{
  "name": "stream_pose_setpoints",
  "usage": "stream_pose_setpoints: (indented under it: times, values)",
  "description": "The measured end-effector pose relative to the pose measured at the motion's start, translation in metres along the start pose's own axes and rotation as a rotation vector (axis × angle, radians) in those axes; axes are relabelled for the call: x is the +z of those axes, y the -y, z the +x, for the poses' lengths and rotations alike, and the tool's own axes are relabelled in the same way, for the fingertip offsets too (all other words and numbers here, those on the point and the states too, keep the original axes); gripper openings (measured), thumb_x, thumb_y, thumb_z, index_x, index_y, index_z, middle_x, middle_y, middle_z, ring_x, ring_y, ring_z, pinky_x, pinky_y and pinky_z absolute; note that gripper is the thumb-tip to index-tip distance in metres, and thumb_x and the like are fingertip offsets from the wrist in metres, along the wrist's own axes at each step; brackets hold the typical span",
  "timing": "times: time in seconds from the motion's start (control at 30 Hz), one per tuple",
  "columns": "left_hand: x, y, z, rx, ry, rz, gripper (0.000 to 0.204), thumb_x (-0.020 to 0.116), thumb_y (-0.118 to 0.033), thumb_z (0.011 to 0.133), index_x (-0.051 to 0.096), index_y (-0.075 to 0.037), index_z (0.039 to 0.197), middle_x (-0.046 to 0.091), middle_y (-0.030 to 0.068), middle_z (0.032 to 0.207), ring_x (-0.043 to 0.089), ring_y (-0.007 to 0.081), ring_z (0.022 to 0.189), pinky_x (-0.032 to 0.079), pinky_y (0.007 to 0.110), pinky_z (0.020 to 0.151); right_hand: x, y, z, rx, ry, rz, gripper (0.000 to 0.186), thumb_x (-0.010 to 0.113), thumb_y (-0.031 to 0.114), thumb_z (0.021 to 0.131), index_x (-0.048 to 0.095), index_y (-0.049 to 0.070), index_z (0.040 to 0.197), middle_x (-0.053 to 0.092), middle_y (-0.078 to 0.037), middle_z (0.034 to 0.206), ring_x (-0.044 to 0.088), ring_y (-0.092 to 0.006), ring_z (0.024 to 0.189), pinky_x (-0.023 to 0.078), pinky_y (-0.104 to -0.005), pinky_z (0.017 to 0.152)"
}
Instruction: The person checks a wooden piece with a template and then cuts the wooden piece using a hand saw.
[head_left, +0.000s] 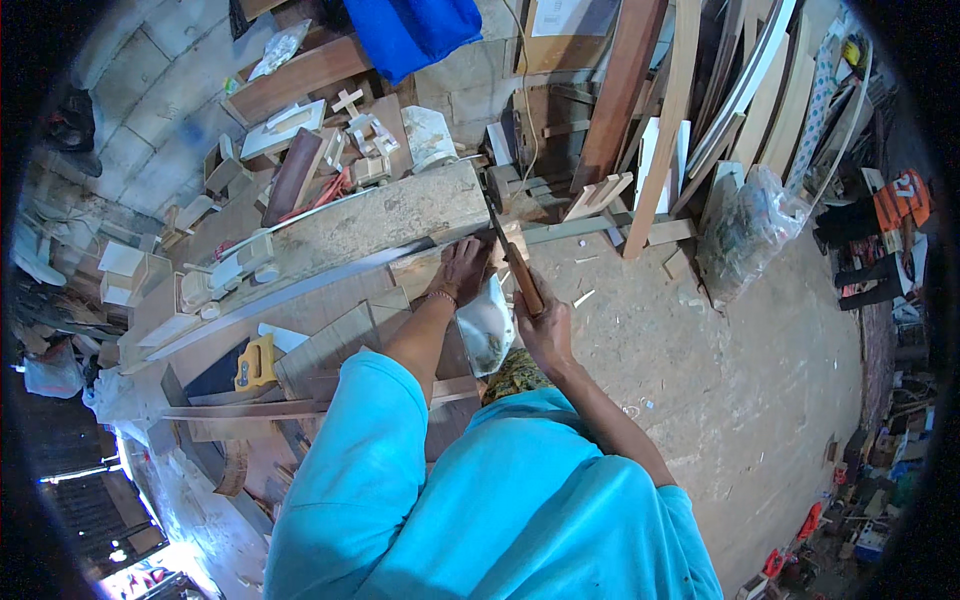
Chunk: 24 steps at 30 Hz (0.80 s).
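Note:
My right hand [546,328] is closed around a wooden-handled tool [522,276] with a long, narrow dark blade; its exact kind is unclear. The blade slants away and to the left, past the end of a thick, worn wooden beam [400,212] on the workbench. Just left of the tool, my left hand [462,268] presses down and grips a pale wooden piece [411,272] along the beam's near side. The fingers partly cover this piece, and its end lies close to the blade. A whitish plastic-like thing [487,328] sits below the hands, between my forearms.
A yellow-handled saw [256,363] lies among boards on the bench at left. Small wooden toy-like vehicles [228,264] and offcuts crowd beyond the beam. Long planks [667,130] lean at the back right beside a clear plastic bag [752,235]. A person in orange [902,203] is far right.

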<state>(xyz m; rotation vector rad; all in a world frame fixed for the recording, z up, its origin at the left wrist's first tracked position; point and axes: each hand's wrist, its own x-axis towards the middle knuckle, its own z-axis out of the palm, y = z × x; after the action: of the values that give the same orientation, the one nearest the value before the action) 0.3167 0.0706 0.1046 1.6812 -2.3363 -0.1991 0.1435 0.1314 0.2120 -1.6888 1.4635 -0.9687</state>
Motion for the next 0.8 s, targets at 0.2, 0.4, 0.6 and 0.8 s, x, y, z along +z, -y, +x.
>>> stream_pose_setpoints:
  times: [0.2,0.4,0.6,0.8]
  values:
    - [0.0,-0.002,0.007,0.012,0.081,0.068,0.03,0.047,-0.014,0.078,0.056,-0.002,0.104,0.04,0.012,0.123,0.035,0.0273,0.118,0.031,0.042,0.095,-0.007,-0.037,-0.011,0.056,-0.024,0.278,0.041,0.059,0.013,0.083,0.049,-0.005,0.118,0.062,-0.013,0.098,0.056,-0.0131,0.087,0.047,-0.0254,0.075]
    - [0.001,0.001,0.005,0.021,0.036,0.023,0.028,0.044,-0.013,0.081,0.054,0.0,0.105,0.041,0.0149,0.12,0.037,0.0295,0.115,0.031,0.042,0.095,-0.004,-0.039,-0.014,0.054,-0.016,0.183,0.04,0.059,0.015,0.084,0.049,-0.004,0.118,0.059,-0.014,0.104,0.055,-0.0142,0.092,0.046,-0.0269,0.078]
    - [0.006,0.0,0.008,0.026,-0.025,0.043,0.038,0.048,-0.023,0.082,0.05,-0.007,0.116,0.044,0.0101,0.115,0.039,0.027,0.111,0.033,0.041,0.091,-0.015,0.012,0.004,0.072,0.005,0.116,0.037,0.058,0.014,0.081,0.051,-0.001,0.115,0.06,-0.026,0.083,0.064,-0.0344,0.076,0.049,-0.0376,0.065]
    - [0.009,0.003,0.005,-0.001,-0.027,0.027,0.045,0.049,-0.029,0.084,0.044,-0.005,0.121,0.041,0.0145,0.12,0.037,0.0311,0.112,0.031,0.043,0.094,-0.041,0.035,-0.017,0.203,0.04,0.026,0.037,0.059,0.009,0.081,0.052,-0.006,0.114,0.063,-0.019,0.085,0.055,-0.0131,0.066,0.046,-0.0293,0.058]
